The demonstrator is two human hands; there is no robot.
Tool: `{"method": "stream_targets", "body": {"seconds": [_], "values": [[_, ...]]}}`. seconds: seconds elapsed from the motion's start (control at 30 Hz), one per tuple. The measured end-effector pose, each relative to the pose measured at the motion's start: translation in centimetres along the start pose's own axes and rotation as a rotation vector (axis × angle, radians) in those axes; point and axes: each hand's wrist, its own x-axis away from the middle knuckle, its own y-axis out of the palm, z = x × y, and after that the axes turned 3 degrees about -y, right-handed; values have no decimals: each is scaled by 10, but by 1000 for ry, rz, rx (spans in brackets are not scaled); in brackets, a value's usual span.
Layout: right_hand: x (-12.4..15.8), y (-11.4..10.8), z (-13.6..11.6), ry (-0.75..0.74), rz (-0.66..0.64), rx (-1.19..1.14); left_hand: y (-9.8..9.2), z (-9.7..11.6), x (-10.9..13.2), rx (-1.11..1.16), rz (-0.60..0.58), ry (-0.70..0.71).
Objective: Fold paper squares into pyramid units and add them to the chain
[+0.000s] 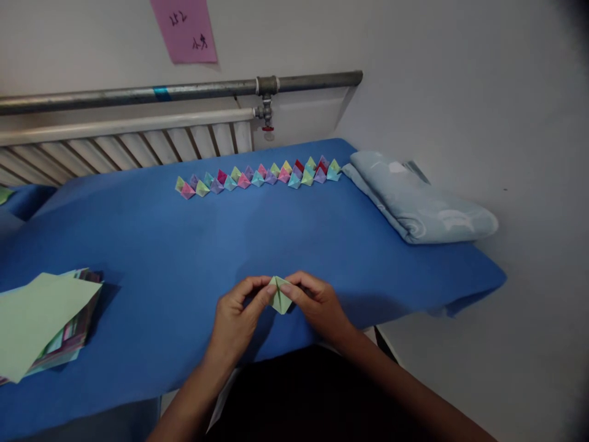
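Dark clothing (331,393) fills the foreground at six o'clock as we work over a blue cloth (161,245), our left hand (235,314) and right hand (322,306) pinching a pale-green folded paper (281,304) between thumbs and fingers. That piece marks the centre of our dial, near the cloth's closest edge; whether it touches the cloth, we cannot tell. Diamond-shaped and parted down the middle, it appears well along in its folding. From ten to one o'clock, finished-looking paper diamonds (257,178) in pink, green, blue, purple and red form a staggered double row, well apart from our hands. Plenty of sheets look unused: at nine o'clock, a thick stack of coloured paper (46,319) lies flat, a green sheet askew on top. At two o'clock, a folded patterned blanket (414,202) sits just beside the row, leaving little space at that end. Beyond, we see a white radiator (129,144) at ten o'clock, a red-handled valve (267,113) at twelve and a handwritten pink notice (186,34) at eleven.
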Motion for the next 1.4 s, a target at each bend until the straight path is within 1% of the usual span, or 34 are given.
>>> {"method": "stream_targets", "body": {"seconds": [0.1, 0.2, 0.37, 0.47, 0.53, 0.6, 0.7, 0.77, 0.87, 1.07, 1.17, 1.27, 1.4], "values": [[0, 0, -3, -27, -11, 35, -1, 0, 0, -57, 20, 42], [1, 0, -4, -31, -16, 50, -1, 0, 1, -54, 14, 49], [0, -1, -4, -54, -54, 82, -2, 0, -1, -35, -12, 6], [-1, -1, -3, -72, -51, 139, -2, 0, -3, -45, -31, -28], [-2, 0, -2, -26, -60, 113, -2, 0, -4, -41, -34, -44], [-2, 1, -2, 65, -93, 23, -1, 0, -5, -3, -29, -78], [-2, 3, -3, 191, -148, -110, 0, -2, -6, 92, 22, -144], [-1, 3, -5, 238, -159, -159, 0, -3, -7, 130, 54, -166], [-1, 4, -9, 296, -168, -211, -1, -4, -9, 161, 63, -171], [-2, 4, -8, 304, -245, -241, -2, -4, -10, 192, 65, -181], [-2, 4, -7, 326, -268, -208, -3, -4, -11, 226, 66, -198], [-1, 4, -7, 346, -267, -154, -3, -4, -12, 255, 76, -193], [0, 5, -10, 342, -227, -177, -2, -2, -13, 321, 85, -223]]}}
